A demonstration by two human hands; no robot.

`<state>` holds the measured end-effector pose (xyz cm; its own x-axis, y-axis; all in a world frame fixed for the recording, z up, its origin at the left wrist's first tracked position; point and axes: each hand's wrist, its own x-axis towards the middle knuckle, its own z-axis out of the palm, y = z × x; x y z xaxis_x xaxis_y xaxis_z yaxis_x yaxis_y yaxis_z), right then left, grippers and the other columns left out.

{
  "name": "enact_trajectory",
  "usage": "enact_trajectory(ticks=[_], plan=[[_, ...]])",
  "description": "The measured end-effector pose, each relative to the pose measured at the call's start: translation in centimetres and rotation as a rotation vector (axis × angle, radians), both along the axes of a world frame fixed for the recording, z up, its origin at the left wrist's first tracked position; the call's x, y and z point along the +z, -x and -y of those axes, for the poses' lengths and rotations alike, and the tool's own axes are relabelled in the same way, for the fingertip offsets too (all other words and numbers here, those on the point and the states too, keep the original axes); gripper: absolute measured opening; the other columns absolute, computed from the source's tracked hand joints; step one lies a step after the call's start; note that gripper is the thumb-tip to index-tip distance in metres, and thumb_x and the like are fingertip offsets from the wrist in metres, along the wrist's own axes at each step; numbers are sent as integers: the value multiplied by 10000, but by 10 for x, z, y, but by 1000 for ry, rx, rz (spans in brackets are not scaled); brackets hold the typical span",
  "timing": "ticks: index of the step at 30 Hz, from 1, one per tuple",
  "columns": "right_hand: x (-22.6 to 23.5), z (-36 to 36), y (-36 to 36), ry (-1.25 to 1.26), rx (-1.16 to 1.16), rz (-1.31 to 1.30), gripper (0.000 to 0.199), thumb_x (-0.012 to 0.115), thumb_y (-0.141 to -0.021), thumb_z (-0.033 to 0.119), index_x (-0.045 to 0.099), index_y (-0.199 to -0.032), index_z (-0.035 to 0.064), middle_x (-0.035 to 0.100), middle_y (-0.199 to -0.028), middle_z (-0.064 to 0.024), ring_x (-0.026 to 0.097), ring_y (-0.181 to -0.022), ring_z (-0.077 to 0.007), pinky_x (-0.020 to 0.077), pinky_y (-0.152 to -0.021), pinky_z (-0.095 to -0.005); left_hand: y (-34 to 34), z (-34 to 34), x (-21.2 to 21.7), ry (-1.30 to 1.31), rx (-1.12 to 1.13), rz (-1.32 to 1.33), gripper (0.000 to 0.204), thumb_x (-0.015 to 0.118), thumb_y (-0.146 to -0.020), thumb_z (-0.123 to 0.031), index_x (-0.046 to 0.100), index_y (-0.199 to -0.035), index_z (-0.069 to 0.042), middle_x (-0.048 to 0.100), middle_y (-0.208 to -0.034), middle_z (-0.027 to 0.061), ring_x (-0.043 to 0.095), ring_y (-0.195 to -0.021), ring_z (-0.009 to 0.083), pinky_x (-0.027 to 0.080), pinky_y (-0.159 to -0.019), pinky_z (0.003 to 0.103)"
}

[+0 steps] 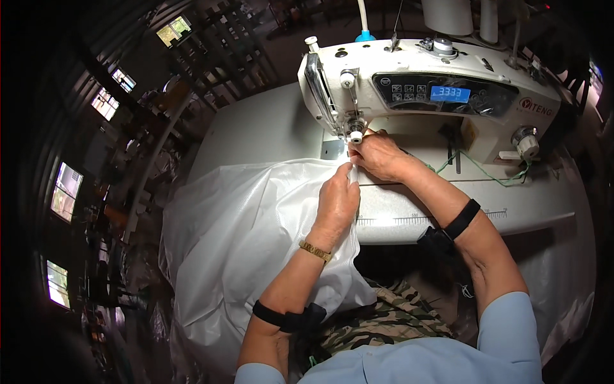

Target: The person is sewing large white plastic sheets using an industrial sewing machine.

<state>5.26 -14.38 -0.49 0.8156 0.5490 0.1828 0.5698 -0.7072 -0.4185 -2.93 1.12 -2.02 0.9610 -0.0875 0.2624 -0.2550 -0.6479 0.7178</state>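
Note:
A white sewing machine stands over a pale table, its needle area just beyond my hands. My left hand pinches the edge of a large white plastic-looking sheet, close in front of the presser foot. The sheet spreads left over the table and hangs down toward my lap. My right hand is beside the needle, to the right of the foot, with its fingers bent together at the sheet's edge. Its fingertips are partly hidden by the machine head, so what they grip is hard to make out.
Right of my right hand, a green cord lies on the machine bed, near a dark, slim tool. A ruler scale runs along the table's front edge. Thread stands rise behind the machine. Windows and dim clutter fill the far left.

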Motion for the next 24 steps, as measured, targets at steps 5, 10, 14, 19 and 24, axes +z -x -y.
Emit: enact_trajectory(ticks=[5, 10, 14, 19, 24], plan=[[-7, -6, 5, -57, -105, 77, 153, 643, -849, 173, 661, -934, 47, 661, -968, -166, 618, -942, -356, 469, -858, -480, -12, -7, -6, -187, -33, 84, 411, 589, -846, -113, 619, -1227, 38, 635, -723, 188, 609, -653, 264, 501, -689, 391], [-25, -4, 20, -264, -125, 246, 94, 633, -845, 89, 637, -910, 20, 639, -896, -170, 612, -893, -356, 479, -791, -463, -24, -10, -5, -162, -25, 10, 381, 584, -831, -99, 660, -1185, 20, 631, -710, 195, 613, -641, 284, 499, -671, 392], [-30, 5, 30, -280, -23, 379, 116, 577, -862, 84, 656, -929, 32, 628, -899, -138, 601, -927, -321, 468, -830, -434, -29, -11, -6, -210, 4, -25, 384, 584, -827, -95, 665, -1190, 3, 632, -715, 198, 619, -652, 284, 496, -670, 396], [-24, 5, 43, -122, -10, 452, 179, 545, -886, 121, 670, -992, 49, 604, -960, -115, 589, -981, -289, 457, -847, -414, -24, -7, -6, -168, -14, -3, 375, 565, -842, -110, 661, -1187, 3, 648, -752, 214, 634, -681, 320, 498, -689, 414], [-27, -6, 42, -1, -97, 499, 223, 594, -906, 175, 668, -1079, 55, 600, -967, -114, 576, -958, -296, 438, -848, -433, -23, -14, -12, -230, -10, 110, 341, 547, -871, -127, 659, -1166, 5, 659, -801, 208, 640, -726, 351, 508, -746, 455]])
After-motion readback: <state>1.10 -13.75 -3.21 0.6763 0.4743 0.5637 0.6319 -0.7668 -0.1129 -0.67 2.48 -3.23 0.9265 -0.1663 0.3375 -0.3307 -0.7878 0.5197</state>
